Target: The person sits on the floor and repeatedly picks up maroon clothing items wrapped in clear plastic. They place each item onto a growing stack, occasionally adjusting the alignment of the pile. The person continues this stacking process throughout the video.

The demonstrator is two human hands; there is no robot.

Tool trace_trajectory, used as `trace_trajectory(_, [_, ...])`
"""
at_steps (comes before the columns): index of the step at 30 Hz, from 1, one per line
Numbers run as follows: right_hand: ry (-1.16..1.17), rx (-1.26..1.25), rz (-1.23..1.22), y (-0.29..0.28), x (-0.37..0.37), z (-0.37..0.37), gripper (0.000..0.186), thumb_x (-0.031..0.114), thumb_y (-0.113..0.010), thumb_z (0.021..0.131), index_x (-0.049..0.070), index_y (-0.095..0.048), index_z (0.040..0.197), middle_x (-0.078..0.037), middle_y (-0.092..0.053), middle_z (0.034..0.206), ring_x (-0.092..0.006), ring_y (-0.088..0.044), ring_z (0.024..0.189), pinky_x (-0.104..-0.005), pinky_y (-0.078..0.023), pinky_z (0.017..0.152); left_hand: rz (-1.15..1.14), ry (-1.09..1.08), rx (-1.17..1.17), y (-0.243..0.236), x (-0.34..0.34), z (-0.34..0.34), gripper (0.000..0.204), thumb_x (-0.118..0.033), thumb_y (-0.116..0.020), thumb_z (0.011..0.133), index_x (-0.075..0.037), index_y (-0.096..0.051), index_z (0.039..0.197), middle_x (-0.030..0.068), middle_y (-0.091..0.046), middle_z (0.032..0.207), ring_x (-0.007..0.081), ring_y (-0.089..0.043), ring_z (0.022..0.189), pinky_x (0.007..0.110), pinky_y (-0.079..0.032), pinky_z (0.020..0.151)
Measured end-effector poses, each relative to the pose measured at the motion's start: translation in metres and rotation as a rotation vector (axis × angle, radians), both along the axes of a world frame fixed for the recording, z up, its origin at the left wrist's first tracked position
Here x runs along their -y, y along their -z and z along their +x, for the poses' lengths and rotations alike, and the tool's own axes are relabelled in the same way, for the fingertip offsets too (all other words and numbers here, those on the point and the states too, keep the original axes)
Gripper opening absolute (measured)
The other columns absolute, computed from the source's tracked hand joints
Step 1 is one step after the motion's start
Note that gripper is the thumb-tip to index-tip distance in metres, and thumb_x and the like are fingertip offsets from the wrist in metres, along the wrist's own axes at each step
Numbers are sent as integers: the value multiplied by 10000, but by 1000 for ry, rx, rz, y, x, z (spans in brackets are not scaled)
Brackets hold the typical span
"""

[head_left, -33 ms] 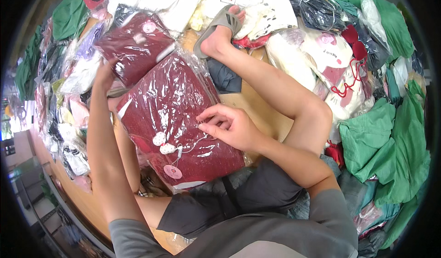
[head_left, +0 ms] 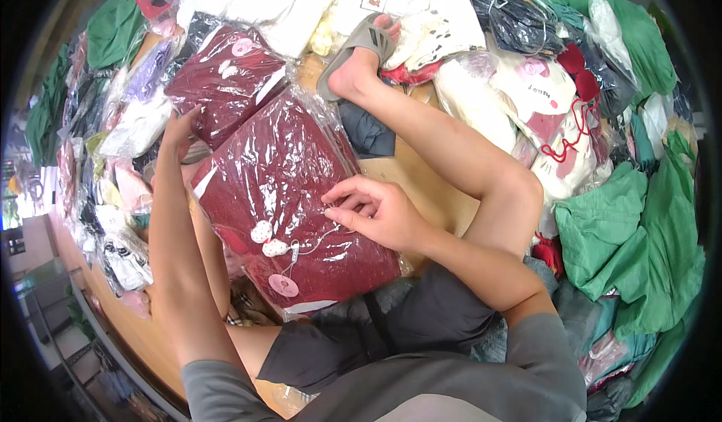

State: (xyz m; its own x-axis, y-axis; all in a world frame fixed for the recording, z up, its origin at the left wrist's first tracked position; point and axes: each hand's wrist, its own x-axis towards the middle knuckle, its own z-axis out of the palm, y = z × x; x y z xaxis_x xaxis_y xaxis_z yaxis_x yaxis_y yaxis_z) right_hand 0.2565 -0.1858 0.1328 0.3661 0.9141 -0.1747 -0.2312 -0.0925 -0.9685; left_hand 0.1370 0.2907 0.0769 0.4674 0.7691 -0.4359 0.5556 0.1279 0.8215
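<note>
Maroon bundle point(head_left: 259, 174) sits right under my right hand point(head_left: 382, 210), which is loosely curled with a narrow thumb-to-index gap; can't tell if it's pinching anything. My left hand point(head_left: 180, 131) is at the edge of a second maroon pack point(head_left: 226, 91), grip unclear. Bare wood point(head_left: 432, 189) just right of the right hand leaves some room. Bundle's a squared-off slab in crinkly, shiny plastic point(head_left: 301, 159).

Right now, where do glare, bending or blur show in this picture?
In the head view, white glare streaks the nearer maroon packet; same view, the wooden surface curves along its left edge; same view, the right hand looks fairly sharp.
</note>
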Motion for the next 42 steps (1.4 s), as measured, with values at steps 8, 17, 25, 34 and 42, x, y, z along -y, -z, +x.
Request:
trace_trajectory(8, [93,-26,77,13,-9,-7,235,137,-757,961,4,-689,1142,-40,-729,1056,-89,-690,889,-235,-542,728,711,55,436,-143,134,-8,479,-225,-635,1037,-2,-530,1448,170,-650,1340,218,-647,1170,374,-489,1033])
trace_trajectory(17, [115,31,66,8,-10,-8,203,95,-741,964,-10,-687,1129,-49,-729,1041,-98,-702,859,-239,-563,702,-118,1015,1396,-264,373,-24,308,-172,-642,1025,128,-703,995,259,-701,958,377,-697,876,459,-593,763])
trace_trajectory(25, [121,-17,17,14,-13,-10,206,125,-718,986,5,-683,1151,-57,-731,1041,-116,-711,872,-238,-569,643,-250,1023,1478,-272,371,-20,136,7,-675,968,90,-676,1075,194,-631,1106,313,-653,1000,390,-516,895])
trace_trajectory(34, [72,30,38,10,-11,-20,238,55,-701,982,-4,-691,1212,-73,-722,1092,-130,-713,947,-237,-593,706,616,42,710,-157,347,-112,199,-39,-676,964,49,-656,1140,169,-665,1227,253,-639,1139,391,-494,986])
trace_trajectory(42, [95,58,10,10,-14,-11,214,42,-690,986,-11,-687,1193,-92,-722,1093,-144,-720,937,-245,-600,669,196,-232,142,-50,356,-174,750,-236,-748,972,70,-360,1535,204,-583,1425,252,-606,1257,324,-554,933])
